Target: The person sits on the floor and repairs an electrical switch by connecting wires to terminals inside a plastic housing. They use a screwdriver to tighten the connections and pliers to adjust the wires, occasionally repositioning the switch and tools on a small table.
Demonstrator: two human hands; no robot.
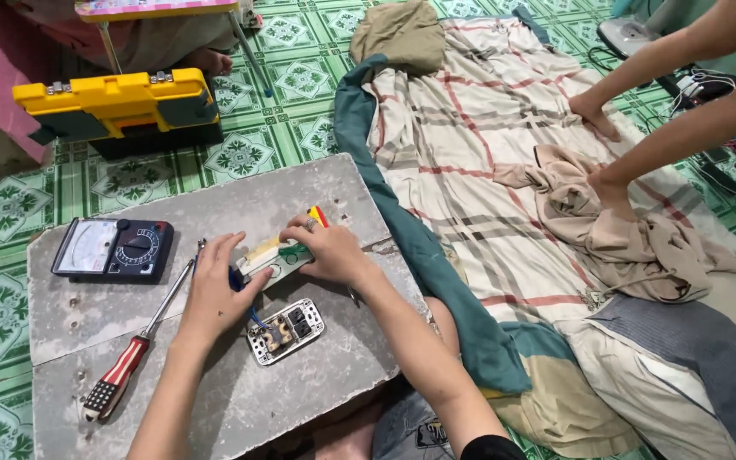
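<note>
Faceplate [273, 260] between hands, left hand [215, 294], right hand [331, 253]

Yellow toolbox [112, 100], green patterned floor [283, 85], red-striped screwdriver [125, 366], plaid blanket [479, 119]

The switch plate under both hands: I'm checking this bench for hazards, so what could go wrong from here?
1. The socket module lies loose just below the left hand on thin blue wires; a tug on the switch plate could strain them.
2. The screwdriver lies beside the left forearm, so an elbow could knock it off the grey board.
3. Someone else's bare feet step on the blanket nearby and could bump the work.
</note>
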